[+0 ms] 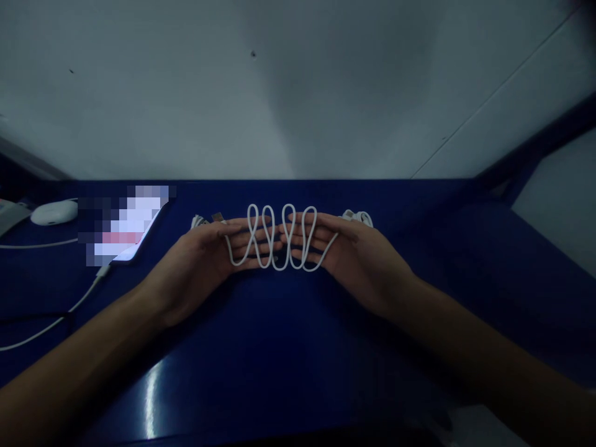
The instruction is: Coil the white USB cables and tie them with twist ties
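A white USB cable lies in several zigzag loops across the fingers of both my hands, in the middle of the head view. My left hand has its fingers stretched out under the loops, its thumb on the cable near a USB plug. From the other side, my right hand supports the loops on extended fingers, with its thumb over the cable's other end. The fingertips of both hands meet or nearly meet beneath the loops. Bundled white cable shows partly behind my left hand, and another white bundle behind my right.
At the left, a phone with a lit, blurred screen lies on the blue table, a white charging cable plugged into it. A rounded white object sits beyond it. A pale wall rises behind the table.
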Available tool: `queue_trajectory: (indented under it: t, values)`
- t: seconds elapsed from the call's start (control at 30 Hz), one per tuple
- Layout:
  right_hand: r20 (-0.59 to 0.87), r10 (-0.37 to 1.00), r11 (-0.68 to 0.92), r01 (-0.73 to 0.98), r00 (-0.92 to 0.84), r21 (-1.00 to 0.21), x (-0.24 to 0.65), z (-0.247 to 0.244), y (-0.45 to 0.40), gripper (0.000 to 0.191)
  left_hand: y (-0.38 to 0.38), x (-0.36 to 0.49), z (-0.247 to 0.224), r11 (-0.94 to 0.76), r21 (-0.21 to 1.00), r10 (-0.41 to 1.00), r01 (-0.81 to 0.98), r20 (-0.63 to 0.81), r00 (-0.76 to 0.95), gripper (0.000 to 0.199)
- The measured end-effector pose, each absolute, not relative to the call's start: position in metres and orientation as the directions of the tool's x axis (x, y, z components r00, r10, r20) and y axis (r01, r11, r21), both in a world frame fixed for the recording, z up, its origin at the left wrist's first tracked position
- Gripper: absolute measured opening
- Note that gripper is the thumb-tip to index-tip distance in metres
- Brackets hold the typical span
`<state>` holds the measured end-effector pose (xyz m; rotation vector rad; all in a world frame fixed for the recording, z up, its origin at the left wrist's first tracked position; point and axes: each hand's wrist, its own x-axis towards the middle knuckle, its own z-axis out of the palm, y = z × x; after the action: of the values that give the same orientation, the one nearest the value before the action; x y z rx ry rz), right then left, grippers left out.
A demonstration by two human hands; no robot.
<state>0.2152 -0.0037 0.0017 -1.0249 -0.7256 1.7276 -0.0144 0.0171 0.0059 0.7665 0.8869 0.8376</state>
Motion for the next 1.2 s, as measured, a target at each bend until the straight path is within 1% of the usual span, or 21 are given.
queue_trajectory:
  t: [0.17, 0.3, 0.47, 0.63, 0.77, 0.93, 1.1, 1.2]
  values:
    - [-0.304, 0.933, -0.358, -0.447, -0.191, -0.82, 0.215, 0.002, -0.004, 0.028, 0.017, -0.015, 0.006, 0.472, 0.823, 0.867, -0.316, -0.368, 0.337, 0.033]
    - [-0.32, 0.93, -0.367, -0.448, -0.179, -0.815, 0.215, 0.003, -0.003, 0.027, 0.018, -0.017, 0.004, 0.478, 0.815, 0.863, -0.328, -0.368, 0.345, 0.033]
    - [-0.316, 0.928, -0.371, -0.451, -0.196, -0.812, 0.216, 0.003, -0.003, 0.027, 0.02, -0.024, -0.003, 0.471, 0.81, 0.862, -0.348, -0.339, 0.377, 0.043]
    - [-0.307, 0.931, -0.365, -0.454, -0.198, -0.813, 0.218, 0.001, -0.003, 0.029, 0.022, -0.028, -0.006, 0.474, 0.809, 0.858, -0.348, -0.336, 0.388, 0.039]
    - [-0.309, 0.931, -0.364, -0.444, -0.194, -0.819, 0.217, 0.002, -0.003, 0.03, 0.022, -0.027, -0.006, 0.47, 0.806, 0.864, -0.361, -0.335, 0.376, 0.039]
    - [-0.345, 0.924, -0.382, -0.426, -0.165, -0.82, 0.217, 0.003, -0.003, 0.03, 0.023, -0.028, -0.008, 0.478, 0.802, 0.861, -0.359, -0.346, 0.373, 0.041]
    - [-0.331, 0.928, -0.374, -0.429, -0.173, -0.823, 0.218, 0.001, -0.002, 0.029, 0.023, -0.029, -0.008, 0.471, 0.802, 0.861, -0.368, -0.326, 0.392, 0.042]
    - [-0.339, 0.926, -0.378, -0.427, -0.167, -0.821, 0.218, 0.001, -0.002, 0.029, 0.022, -0.027, -0.007, 0.478, 0.808, 0.861, -0.345, -0.353, 0.366, 0.044]
